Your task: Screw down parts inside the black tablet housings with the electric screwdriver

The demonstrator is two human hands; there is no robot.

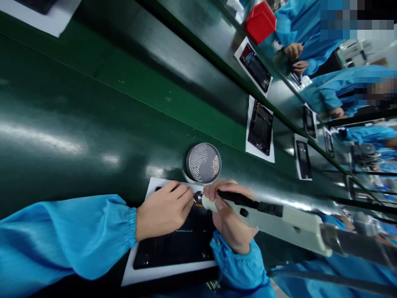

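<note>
two hands work close together over a black device panel (pixel 175 244), which lies flat on a white paper sheet (pixel 169 275) on the green table (pixel 93 124). the left hand (pixel 164 211) is curled, its fingertips (pixel 186 192) pressed at the panel's upper edge just beside the tool's tip; whether they pinch anything small there is hidden. the right hand (pixel 232 215) is closed around a white and black electric screwdriver (pixel 279 219), with its brass-coloured bit (pixel 197 198) pointing down toward the panel between both hands. a grey cable (pixel 328 277) runs along the lower right. both arms wear blue cuffed sleeves (pixel 62 236).

just above the hands sits a round metal dish (pixel 204 163) filled with tiny silvery dots, too small to tell apart. farther along the table, more dark device panels (pixel 259 128) lie on white sheets. beyond them, a red box (pixel 260 21) stands near a co-worker's hands (pixel 293 51), and other people in blue work at the far side.
</note>
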